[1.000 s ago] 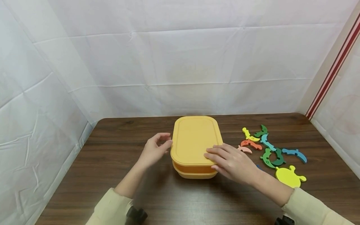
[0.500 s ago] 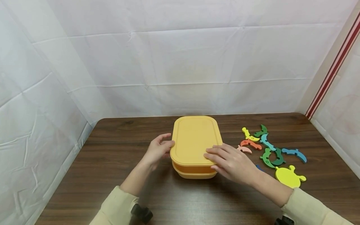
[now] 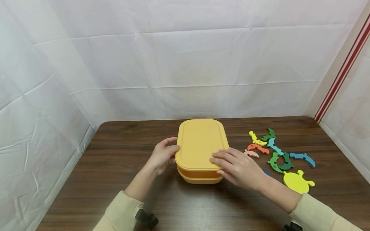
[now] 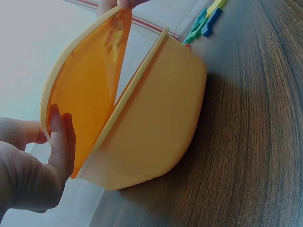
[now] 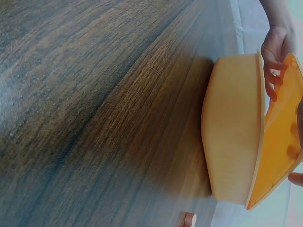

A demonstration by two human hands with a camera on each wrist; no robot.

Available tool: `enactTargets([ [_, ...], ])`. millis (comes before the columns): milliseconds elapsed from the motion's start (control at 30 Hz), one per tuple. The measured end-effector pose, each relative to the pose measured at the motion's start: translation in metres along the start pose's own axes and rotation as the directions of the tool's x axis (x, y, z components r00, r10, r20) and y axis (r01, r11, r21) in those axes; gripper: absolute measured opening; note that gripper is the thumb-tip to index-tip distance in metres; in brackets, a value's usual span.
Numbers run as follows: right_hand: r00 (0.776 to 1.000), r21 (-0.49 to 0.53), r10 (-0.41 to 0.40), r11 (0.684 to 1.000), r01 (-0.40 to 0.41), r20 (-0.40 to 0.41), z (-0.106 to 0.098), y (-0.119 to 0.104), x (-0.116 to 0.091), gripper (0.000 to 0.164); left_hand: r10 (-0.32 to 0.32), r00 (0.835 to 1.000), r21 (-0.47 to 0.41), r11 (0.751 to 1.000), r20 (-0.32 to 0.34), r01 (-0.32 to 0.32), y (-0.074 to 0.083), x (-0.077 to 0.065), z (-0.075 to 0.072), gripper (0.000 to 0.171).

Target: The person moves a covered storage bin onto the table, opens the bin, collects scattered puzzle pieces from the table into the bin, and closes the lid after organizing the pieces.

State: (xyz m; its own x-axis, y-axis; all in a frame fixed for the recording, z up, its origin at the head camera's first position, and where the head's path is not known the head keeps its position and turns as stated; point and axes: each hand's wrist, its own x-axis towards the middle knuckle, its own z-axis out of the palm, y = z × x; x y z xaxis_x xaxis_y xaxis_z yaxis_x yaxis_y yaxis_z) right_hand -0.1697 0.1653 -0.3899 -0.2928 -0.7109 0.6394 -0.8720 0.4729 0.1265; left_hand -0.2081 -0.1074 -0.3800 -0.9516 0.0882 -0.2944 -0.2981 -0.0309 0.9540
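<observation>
A yellow plastic box (image 5: 232, 123) stands on the table, its lid (image 3: 200, 141) tilted up at the near side so that a gap shows between lid and rim. My left hand (image 3: 162, 155) pinches the lid's left edge; in the left wrist view its fingers (image 4: 59, 142) lie under the lid and the thumb lies outside. At the lid's near right corner my right hand (image 3: 238, 166) grips the edge, fingers spread on top and thumb lower down. Orange shows on the lid's underside (image 4: 90, 90). The box's inside is hidden.
To the right lie several curved toy pieces in yellow, green, red, pink and blue, among them a blue one (image 3: 303, 157). A lime-yellow flat piece with knobs (image 3: 296, 182) lies nearest my right forearm. White cloth (image 3: 185, 57) hangs behind the wooden table (image 3: 127, 141).
My left hand has moved slightly right, from beside the lid onto its left edge. The right hand, lid and box have stayed nearly the same.
</observation>
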Motion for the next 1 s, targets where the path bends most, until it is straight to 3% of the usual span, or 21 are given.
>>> enactTargets([
  [133,1.0,0.019,0.014,1.0,-0.015,0.008,-0.001,0.0,0.0,0.035,-0.002,1.0,-0.007,1.0,-0.001,0.002,0.0,0.001,0.001,0.044],
  [333,0.991,0.05,0.11,0.992,-0.114,0.074,-0.007,0.001,0.0,0.037,-0.002,1.0,-0.015,1.0,-0.001,0.002,-0.001,0.001,0.001,0.045],
  [500,0.971,0.042,0.219,0.974,-0.223,0.091,-0.015,0.003,0.002,0.04,-0.014,1.0,-0.015,1.0,-0.006,0.014,0.0,0.001,0.001,0.044],
  [667,0.939,0.091,0.332,0.936,-0.339,0.084,-0.018,0.01,0.006,0.041,-0.018,1.0,-0.004,1.0,-0.009,0.018,0.0,0.001,0.001,0.043],
  [833,0.876,0.166,0.466,0.86,-0.482,0.126,-0.018,0.016,0.008,0.045,-0.018,1.0,0.001,1.0,-0.005,0.018,0.001,0.001,0.001,0.043],
  [1000,0.753,0.232,0.606,0.717,-0.657,0.256,-0.02,0.023,0.009,0.048,-0.018,1.0,0.0,1.0,-0.003,0.018,0.0,0.002,0.001,0.043],
])
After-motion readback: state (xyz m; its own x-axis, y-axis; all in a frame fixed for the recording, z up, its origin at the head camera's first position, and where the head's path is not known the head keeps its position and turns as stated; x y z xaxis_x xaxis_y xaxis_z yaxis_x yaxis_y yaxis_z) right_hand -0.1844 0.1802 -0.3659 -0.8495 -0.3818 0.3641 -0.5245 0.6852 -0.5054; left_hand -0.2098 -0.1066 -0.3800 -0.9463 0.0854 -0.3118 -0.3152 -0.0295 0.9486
